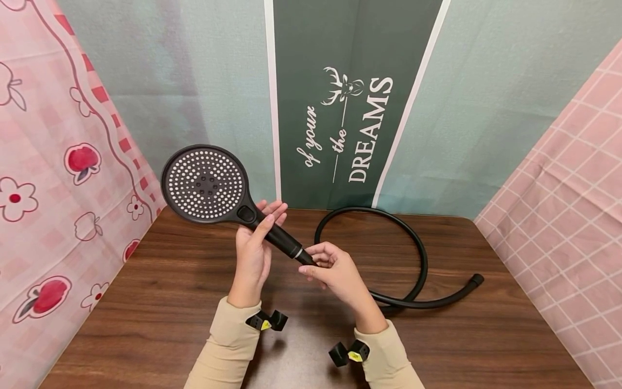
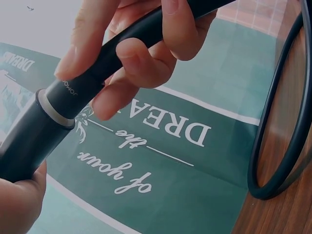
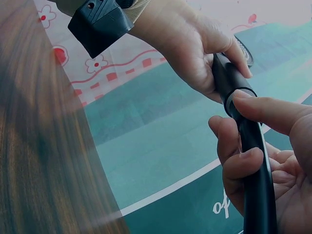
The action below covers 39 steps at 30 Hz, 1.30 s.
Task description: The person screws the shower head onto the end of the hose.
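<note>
A black shower head point(image 1: 206, 183) with white nozzles is held tilted above the table, its spray face showing. My left hand point(image 1: 254, 254) grips its handle point(image 2: 31, 141), thumb across the front. At the handle's lower end my right hand point(image 1: 335, 270) pinches the end fitting of a black shower hose point(image 3: 258, 200), with fingers curled round it. A pale ring point(image 2: 56, 111) shows where fitting and handle meet; whether they are screwed together I cannot tell. From the right hand the hose point(image 1: 424, 259) loops across the table.
The hose's other end point(image 1: 477, 279) lies on the right of the brown wooden table point(image 1: 160, 313). A green cloth point(image 1: 311, 65) with white lettering hangs behind. Pink patterned cloths point(image 1: 44, 216) stand at left and right. Each wrist wears a small black camera point(image 1: 267, 320).
</note>
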{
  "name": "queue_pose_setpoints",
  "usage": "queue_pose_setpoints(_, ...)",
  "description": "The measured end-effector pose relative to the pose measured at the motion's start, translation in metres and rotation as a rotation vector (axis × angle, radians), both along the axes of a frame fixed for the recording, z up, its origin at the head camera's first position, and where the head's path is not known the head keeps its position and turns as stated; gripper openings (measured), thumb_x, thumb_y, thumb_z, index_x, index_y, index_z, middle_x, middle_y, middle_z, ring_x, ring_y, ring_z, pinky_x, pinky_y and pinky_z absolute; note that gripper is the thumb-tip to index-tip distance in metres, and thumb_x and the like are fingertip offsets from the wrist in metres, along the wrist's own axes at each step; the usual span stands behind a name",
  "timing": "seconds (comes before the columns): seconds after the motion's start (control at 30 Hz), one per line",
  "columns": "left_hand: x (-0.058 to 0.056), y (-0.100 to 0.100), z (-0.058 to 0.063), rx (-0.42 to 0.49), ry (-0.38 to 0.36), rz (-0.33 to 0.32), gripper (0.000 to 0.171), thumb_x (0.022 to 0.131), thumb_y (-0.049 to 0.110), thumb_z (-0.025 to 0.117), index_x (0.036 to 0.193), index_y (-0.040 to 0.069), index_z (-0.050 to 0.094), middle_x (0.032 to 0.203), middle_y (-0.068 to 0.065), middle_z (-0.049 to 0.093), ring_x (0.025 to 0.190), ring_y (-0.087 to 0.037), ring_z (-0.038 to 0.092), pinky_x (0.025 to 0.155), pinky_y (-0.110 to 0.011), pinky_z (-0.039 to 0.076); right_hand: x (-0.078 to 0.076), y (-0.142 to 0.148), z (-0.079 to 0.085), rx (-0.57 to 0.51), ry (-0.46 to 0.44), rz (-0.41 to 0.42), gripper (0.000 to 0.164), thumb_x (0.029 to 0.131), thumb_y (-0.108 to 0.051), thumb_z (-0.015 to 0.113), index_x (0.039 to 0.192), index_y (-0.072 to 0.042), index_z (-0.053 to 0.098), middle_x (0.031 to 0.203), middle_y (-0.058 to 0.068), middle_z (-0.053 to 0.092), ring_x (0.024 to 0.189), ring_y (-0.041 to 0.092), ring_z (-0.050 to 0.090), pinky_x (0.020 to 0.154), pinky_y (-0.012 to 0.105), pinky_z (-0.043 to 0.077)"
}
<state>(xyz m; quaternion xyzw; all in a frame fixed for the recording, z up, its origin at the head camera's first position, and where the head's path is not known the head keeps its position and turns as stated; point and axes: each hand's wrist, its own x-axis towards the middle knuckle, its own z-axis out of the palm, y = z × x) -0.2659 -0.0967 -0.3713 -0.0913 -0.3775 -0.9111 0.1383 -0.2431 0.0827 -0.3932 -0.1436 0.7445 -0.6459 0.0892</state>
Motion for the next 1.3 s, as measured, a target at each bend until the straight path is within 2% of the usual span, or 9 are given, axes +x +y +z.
queue_pose_setpoints(0.2, 0.0010, 0.0009, 0.0002, 0.005, 0.002, 0.001, 0.027, 0.098, -0.003, 0.052, 0.125, 0.002, 0.047, 0.110, -0.007, 0.072, 0.107, -0.018, 0.072, 0.100, -0.031, 0.056, 0.0003, -0.0009, -0.0009, -0.013, 0.009, -0.002, 0.029, 0.085, -0.008, 0.077, 0.107, 0.002, 0.061, 0.084, 0.010, 0.074, 0.058, 0.008, 0.062, 0.044, 0.022, 0.042)
queue_pose_setpoints(0.47, 0.0033, 0.0053, 0.0015, -0.005, -0.002, 0.005, 0.033, 0.098, -0.006, 0.047, 0.130, -0.003, 0.041, 0.109, -0.005, 0.072, 0.105, -0.016, 0.072, 0.100, -0.031, 0.056, 0.0021, 0.0003, 0.0027, 0.003, 0.005, -0.035, 0.027, 0.085, -0.009, 0.077, 0.106, 0.002, 0.064, 0.088, 0.016, 0.075, 0.055, 0.008, 0.061, 0.044, 0.022, 0.041)
queue_pose_setpoints(0.77, 0.0041, 0.0040, 0.0016, -0.007, 0.002, 0.007, 0.032, 0.098, -0.006, 0.047, 0.129, -0.001, 0.043, 0.109, -0.004, 0.072, 0.105, -0.016, 0.072, 0.100, -0.031, 0.056, 0.0041, -0.0007, 0.0048, -0.013, 0.022, -0.009, 0.026, 0.086, -0.008, 0.075, 0.106, 0.004, 0.064, 0.094, 0.028, 0.073, 0.054, 0.007, 0.059, 0.044, 0.021, 0.041)
queue_pose_setpoints(1.3, 0.0045, 0.0028, 0.0017, -0.010, -0.001, 0.006, 0.029, 0.099, -0.003, 0.050, 0.127, 0.001, 0.044, 0.109, -0.005, 0.072, 0.105, -0.016, 0.072, 0.100, -0.030, 0.056, 0.0030, 0.0000, 0.0034, -0.018, 0.048, 0.025, 0.023, 0.089, -0.009, 0.073, 0.105, 0.006, 0.065, 0.094, 0.031, 0.072, 0.054, 0.006, 0.059, 0.042, 0.021, 0.040)
